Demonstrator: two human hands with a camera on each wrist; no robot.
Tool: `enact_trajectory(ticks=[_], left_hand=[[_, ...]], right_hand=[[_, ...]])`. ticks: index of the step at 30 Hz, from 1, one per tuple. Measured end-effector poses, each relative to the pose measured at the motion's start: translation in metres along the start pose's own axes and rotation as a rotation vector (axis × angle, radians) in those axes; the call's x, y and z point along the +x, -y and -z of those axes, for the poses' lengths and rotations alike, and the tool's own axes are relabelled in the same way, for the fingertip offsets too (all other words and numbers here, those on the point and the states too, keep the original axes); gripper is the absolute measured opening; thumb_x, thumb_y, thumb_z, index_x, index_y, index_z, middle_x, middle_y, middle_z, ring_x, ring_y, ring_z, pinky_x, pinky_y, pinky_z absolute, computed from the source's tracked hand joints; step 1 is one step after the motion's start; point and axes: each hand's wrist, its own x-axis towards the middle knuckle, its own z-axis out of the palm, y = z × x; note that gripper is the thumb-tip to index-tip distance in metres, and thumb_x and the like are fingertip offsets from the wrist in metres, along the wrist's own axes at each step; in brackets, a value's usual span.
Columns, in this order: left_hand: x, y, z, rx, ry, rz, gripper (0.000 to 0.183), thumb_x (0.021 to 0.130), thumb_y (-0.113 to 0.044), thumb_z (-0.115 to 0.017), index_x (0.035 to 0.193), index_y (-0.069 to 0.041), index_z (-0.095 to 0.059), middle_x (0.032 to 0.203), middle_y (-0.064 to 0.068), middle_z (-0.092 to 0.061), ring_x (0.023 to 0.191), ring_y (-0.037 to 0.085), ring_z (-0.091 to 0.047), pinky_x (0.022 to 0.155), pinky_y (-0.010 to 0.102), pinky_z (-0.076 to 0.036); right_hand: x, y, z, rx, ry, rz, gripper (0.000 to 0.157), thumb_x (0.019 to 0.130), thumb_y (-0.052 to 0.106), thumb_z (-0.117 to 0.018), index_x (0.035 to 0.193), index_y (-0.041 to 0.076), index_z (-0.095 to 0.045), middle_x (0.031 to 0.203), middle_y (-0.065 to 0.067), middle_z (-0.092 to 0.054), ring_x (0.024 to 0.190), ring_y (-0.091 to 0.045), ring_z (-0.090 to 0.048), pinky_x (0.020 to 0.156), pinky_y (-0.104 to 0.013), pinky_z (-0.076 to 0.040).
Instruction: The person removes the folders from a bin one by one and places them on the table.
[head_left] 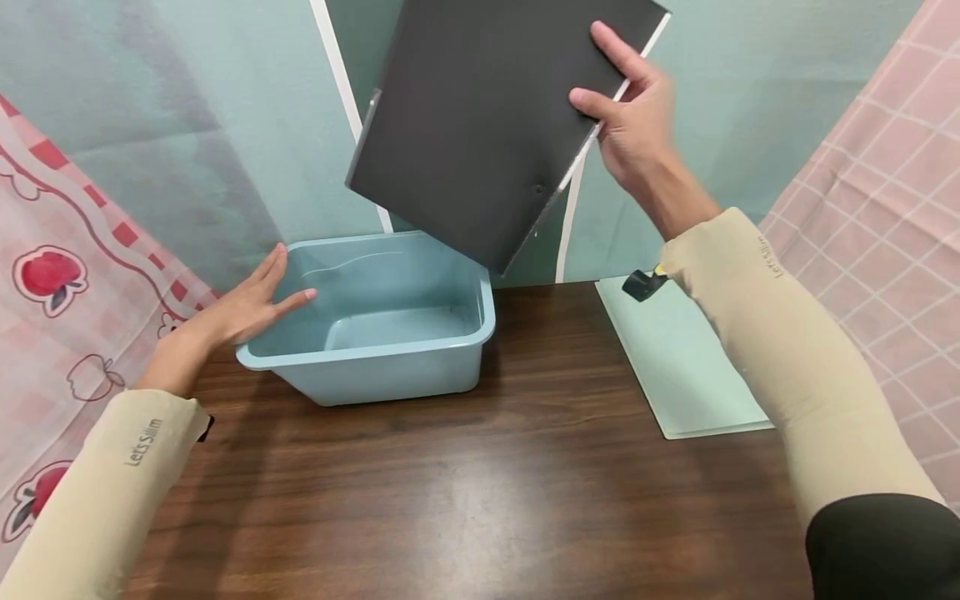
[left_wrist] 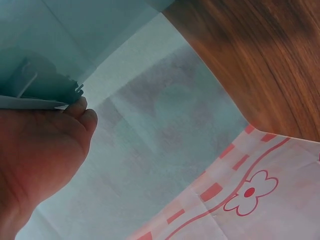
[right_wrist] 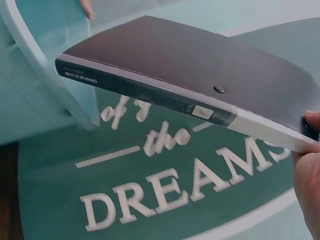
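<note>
A black file folder (head_left: 487,108) is held up in the air at a tilt, its lower corner over the right end of a light blue plastic bin (head_left: 390,375). My right hand (head_left: 637,117) grips the folder by its edge, thumb and a finger lying on the black cover. In the right wrist view, the folder (right_wrist: 185,65) shows a spine with a label. My left hand (head_left: 240,312) rests at the bin's left rim, fingers extended and thumb reaching over the opening. The left wrist view shows the left hand (left_wrist: 45,150) against the bin's edge.
Pale green flat folders or sheets (head_left: 682,367) lie on the brown wooden table (head_left: 450,483) at the right, under the right forearm. A green printed cloth (head_left: 187,150) stands behind the bin. Pink patterned cloths (head_left: 862,167) hang at both sides.
</note>
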Motion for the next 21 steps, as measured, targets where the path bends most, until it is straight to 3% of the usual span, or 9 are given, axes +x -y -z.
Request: enact_trajectory(ticks=[11,21], left_hand=[[-0.004,0.005,0.001,-0.012,-0.001,0.003,0.098,0.109,-0.062,-0.041,0.164,-0.011,0.023,0.171,0.004,0.032,0.161,0.041,0.016,0.123,0.073,-0.007],[-0.003,0.007,0.002,-0.008,-0.01,-0.002,0.098,0.11,-0.06,-0.041,0.165,-0.01,0.022,0.172,0.005,0.031,0.161,0.041,0.015,0.125,0.071,-0.007]], right_hand=[[-0.007,0.043,0.037,-0.03,-0.015,-0.027,0.081,0.073,-0.041,-0.066,0.146,-0.005,-0.06,0.151,-0.016,-0.056,0.14,-0.034,-0.056,0.097,-0.037,-0.06],[-0.014,0.077,0.075,-0.002,-0.121,-0.112,0.084,0.071,-0.045,-0.062,0.143,-0.002,-0.065,0.151,-0.015,-0.06,0.137,-0.032,-0.062,0.093,-0.039,-0.061]])
